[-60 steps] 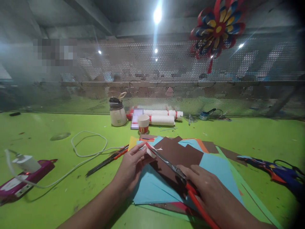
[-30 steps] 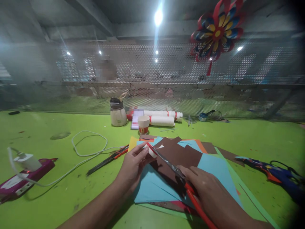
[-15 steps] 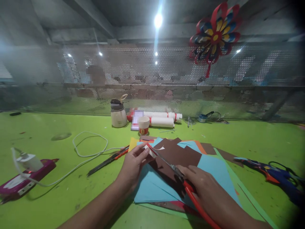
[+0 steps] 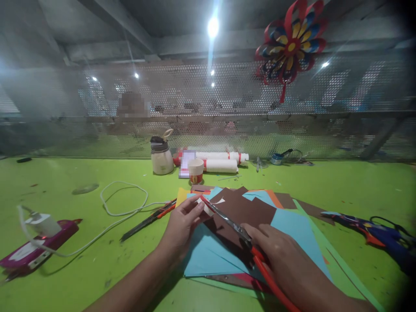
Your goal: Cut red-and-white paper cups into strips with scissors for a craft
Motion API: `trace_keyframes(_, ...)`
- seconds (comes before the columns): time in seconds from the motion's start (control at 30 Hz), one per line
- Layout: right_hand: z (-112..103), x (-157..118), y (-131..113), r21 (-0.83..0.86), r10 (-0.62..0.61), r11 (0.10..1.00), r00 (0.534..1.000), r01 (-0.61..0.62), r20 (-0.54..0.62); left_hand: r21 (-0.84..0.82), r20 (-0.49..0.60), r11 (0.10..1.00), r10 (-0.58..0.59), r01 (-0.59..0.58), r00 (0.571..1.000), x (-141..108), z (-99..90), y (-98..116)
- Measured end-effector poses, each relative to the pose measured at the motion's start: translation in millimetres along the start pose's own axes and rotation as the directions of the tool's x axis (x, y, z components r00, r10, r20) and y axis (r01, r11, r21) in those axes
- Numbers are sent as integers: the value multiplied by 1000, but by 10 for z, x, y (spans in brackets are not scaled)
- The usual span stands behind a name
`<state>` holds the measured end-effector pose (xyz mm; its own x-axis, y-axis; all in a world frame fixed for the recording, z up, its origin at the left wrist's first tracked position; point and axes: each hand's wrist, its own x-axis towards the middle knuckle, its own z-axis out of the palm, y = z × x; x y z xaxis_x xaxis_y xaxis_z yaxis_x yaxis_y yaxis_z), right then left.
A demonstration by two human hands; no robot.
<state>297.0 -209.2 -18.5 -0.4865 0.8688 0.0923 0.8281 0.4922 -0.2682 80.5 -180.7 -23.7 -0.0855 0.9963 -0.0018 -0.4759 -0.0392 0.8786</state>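
Observation:
My left hand point(image 4: 180, 223) pinches a small white paper piece point(image 4: 207, 210) with a red edge between thumb and fingers. My right hand point(image 4: 279, 251) is wrapped round the red handles of a pair of scissors point(image 4: 231, 223), whose blades point to the far left and reach the paper piece. A thin curl of white paper sticks out to the right of the blade tips. Beneath both hands lie brown paper point(image 4: 253, 214) and light blue paper sheets point(image 4: 208, 255), stacked loosely. The right fingers are partly hidden by the hand itself.
A second pair of scissors point(image 4: 143, 225) and a white cable point(image 4: 107, 232) lie left, by a purple power strip point(image 4: 66, 234). Right lies a blue glue gun point(image 4: 367, 229). A paper cup point(image 4: 196, 171), bottle point(image 4: 161, 158) and white rolls point(image 4: 221, 166) stand or lie behind.
The scissor blades have turned slightly, so their broad side shows more. My right hand has shifted very slightly; my left hand still pinches the paper piece.

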Motion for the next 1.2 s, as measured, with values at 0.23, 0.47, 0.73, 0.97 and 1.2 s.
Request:
trace_keyframes(0.23, 9, -17, 3, -8, -4, 1000, 1000, 4, -12, -28, -20, 999, -19, 18, 1000, -1, -9, -10)
trace_keyframes(0.47, 0, -9, -9, -17, 8, 1000, 1000, -8, -25, -27, -41, 999, -22, 20, 999, -9, 12, 15)
trace_keyframes(0.73, 2, 9, 11, -23, 19, 1000, 999, -20, -31, -31, 67, 999, -7, 9, 998, -4, -21, 22)
trace_keyframes(0.97, 42, 20, 38, 29, 11, 1000, 998, -9, -56, -21, 64, 999, -31, 33, 997, 14, -24, 18)
trace_keyframes(1.2, 23, 15, 38, 71, -10, 997, 995, 17, -95, -4, 73, 1000, -8, 8, 997, 13, -48, 14)
